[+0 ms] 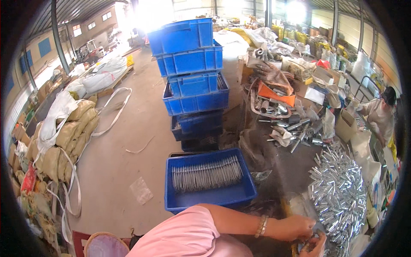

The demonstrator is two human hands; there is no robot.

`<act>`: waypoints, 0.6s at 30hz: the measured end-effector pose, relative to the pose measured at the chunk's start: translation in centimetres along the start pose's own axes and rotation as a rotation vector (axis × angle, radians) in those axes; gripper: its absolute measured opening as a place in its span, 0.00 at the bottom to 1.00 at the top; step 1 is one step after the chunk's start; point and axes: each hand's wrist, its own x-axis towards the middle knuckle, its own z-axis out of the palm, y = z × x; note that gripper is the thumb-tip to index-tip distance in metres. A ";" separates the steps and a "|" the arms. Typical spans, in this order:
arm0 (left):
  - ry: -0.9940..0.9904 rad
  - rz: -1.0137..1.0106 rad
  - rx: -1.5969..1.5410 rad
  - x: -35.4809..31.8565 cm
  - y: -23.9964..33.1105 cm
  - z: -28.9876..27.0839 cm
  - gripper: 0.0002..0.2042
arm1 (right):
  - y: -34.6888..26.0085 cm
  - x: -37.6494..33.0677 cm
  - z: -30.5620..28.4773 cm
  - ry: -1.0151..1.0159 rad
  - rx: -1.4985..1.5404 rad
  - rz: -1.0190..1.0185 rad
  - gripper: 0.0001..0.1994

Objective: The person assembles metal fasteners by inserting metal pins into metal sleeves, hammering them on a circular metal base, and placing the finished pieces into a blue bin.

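Observation:
My left hand (pixel 299 227), below a pink sleeve (pixel 180 229) and a beaded bracelet (pixel 261 226), reaches to the lower right with its fingers curled closed. Close against it is my right hand (pixel 314 247), partly cut off by the lower edge, its fingers bent inward. Something small and greyish shows between the two hands, too small to name. Just right of them lies a large heap of shiny metal sleeve-like pieces (pixel 340 192). Left of my forearm stands a blue plastic crate (pixel 209 200), holding a row of thin metal rods (pixel 207 174) laid side by side.
Behind the crate rises a stack of blue crates (pixel 195 103). Metal tubes and fittings (pixel 299 130) lie at right near an orange piece (pixel 274 95). Filled sacks (pixel 70 150) are piled left. A person (pixel 381 115) is at the far right. A round stool (pixel 105 246) is lower left.

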 end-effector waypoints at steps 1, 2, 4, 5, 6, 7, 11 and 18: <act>0.020 0.030 0.019 -0.1 -0.1 0.1 0.14 | -0.2 0.0 0.0 -0.010 -0.011 0.012 0.20; 0.028 0.021 0.023 -0.2 -0.2 0.2 0.14 | -0.3 0.1 0.1 -0.018 -0.010 0.004 0.20; 0.014 -0.018 0.034 0.0 -0.4 0.4 0.14 | -0.2 0.2 0.3 -0.001 -0.034 0.090 0.22; 0.016 -0.020 0.034 0.0 -0.5 0.5 0.14 | -0.1 0.1 0.4 -0.004 -0.035 0.088 0.22; 0.041 -0.002 0.026 0.1 -0.5 0.5 0.14 | 0.0 0.1 0.6 0.005 -0.028 0.082 0.22; 0.065 0.016 0.019 0.1 -0.5 0.4 0.13 | 0.2 0.1 0.7 0.014 -0.022 0.076 0.22; 0.096 0.033 -0.011 0.1 -0.3 0.1 0.11 | 1.2 -0.3 1.6 0.010 0.177 0.190 0.22; 0.046 -0.025 0.000 0.1 -0.7 0.8 0.11 | 0.1 -0.1 0.5 -0.026 -0.113 0.092 0.22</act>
